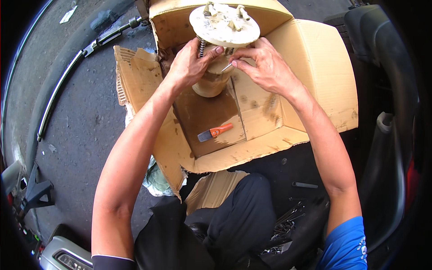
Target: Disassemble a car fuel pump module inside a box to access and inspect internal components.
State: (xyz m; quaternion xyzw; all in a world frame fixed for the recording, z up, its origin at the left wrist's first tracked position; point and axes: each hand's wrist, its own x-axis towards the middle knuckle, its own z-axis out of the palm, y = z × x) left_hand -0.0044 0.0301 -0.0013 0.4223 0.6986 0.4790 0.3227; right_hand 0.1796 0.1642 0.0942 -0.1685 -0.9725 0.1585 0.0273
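A fuel pump module [212,85] with a round, off-white top flange [225,26] stands upright over an open cardboard box [321,67]. Springs show between its flange and the stained lower body. My left hand [191,63] is wrapped around the module's left side just under the flange, its fingertips hidden behind. On the other side my right hand [265,65] pinches a thin metal pick-like piece [226,67] between thumb and forefinger, its tip against the body. Below, on the wet box bottom, lies an orange-handled tool [220,130] with a flat grey end, a brush or scraper.
A long metal rod or tube [60,87] lies on the dark floor at left. A greenish cloth [158,177] is beside the box's torn flap. Several small metal tools [288,222] lie at lower right, near a short grey tube [304,185]. Black car trim [378,36] stands at right.
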